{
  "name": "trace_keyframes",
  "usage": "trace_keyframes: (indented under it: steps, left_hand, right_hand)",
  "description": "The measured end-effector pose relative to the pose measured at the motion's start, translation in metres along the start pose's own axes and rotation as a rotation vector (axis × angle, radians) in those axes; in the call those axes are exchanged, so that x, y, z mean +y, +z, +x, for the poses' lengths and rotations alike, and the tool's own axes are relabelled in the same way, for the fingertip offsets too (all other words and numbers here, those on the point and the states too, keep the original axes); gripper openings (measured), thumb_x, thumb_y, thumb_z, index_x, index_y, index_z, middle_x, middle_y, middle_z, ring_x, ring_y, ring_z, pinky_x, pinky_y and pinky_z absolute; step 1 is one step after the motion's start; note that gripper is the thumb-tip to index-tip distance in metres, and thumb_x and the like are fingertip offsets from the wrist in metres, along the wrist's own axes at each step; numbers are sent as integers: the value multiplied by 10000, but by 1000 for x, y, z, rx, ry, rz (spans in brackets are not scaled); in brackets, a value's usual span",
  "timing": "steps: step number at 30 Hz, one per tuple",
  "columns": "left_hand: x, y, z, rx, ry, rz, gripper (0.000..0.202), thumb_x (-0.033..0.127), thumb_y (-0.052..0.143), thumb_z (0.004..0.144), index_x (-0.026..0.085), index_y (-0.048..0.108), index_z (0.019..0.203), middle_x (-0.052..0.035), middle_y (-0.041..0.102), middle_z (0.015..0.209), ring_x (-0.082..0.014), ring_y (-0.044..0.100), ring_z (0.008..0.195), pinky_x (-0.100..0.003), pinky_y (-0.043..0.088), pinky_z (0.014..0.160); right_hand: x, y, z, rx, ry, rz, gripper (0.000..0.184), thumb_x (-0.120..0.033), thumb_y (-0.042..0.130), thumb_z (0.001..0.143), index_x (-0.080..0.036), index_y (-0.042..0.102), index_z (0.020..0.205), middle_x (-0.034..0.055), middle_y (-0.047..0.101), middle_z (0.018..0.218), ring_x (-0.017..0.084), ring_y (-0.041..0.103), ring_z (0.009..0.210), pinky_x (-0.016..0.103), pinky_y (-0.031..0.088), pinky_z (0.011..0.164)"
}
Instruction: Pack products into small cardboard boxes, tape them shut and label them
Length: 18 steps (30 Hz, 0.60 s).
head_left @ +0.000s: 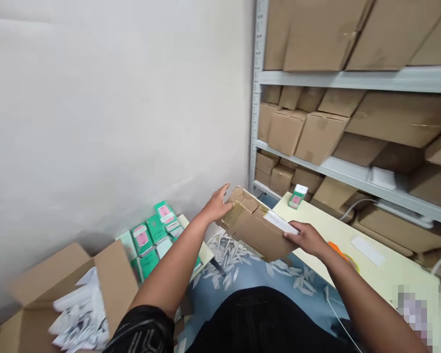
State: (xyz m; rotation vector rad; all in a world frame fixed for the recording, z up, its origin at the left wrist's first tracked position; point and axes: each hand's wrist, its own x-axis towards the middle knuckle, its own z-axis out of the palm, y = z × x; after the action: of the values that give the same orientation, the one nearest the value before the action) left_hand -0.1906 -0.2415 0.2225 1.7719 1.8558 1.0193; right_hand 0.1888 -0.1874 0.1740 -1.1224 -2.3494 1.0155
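I hold a brown cardboard box (255, 226) with taped flaps in the air between both hands. My left hand (217, 203) grips its far left corner, fingers curled over the edge. At the near right edge my right hand (306, 237) clasps the box, its thumb pressing a white paper slip (280, 222) against the top. The box hangs above the gap between two tables.
A pale yellow table (385, 272) on the right carries a small green-and-white box (297, 196) and an orange tape roll (341, 252). Green boxes (150, 238) lie at left. An open carton (71, 299) holds white packets. White scraps (230, 257) litter the blue floor. Grey shelving (356, 78) holds cartons.
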Motion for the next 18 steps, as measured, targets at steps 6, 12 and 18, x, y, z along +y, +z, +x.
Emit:
trace_keyframes:
  steps: [6,12,18]
  left_hand:
    - [8,120,54,-188,-136,-358,354,324,625,825,171,651,1143,-55,738,1015,-234,666,959,-367,522,903]
    - [-1,194,70,-206,-128,-655,384,427,588,881,164,583,1161,-89,704,1120,-234,651,1045,-365,488,954]
    - [-20,251,108,-238,-109,-702,344,436,543,911,198,523,1158,-80,677,1140,-224,630,1105,-378,459,1008]
  right_hand:
    - [64,-42,-15,227,188,-85,174,-456,701,794,-291,734,839,14,747,827,230,633,756,309,418,666]
    - [136,-32,-39,707,409,441,447,-574,747,727,-221,708,999,36,751,961,253,660,883,351,509,782]
    - [152,-5,-28,912,615,493,471,-514,732,736,-220,663,1096,56,751,1004,284,684,955,399,539,842]
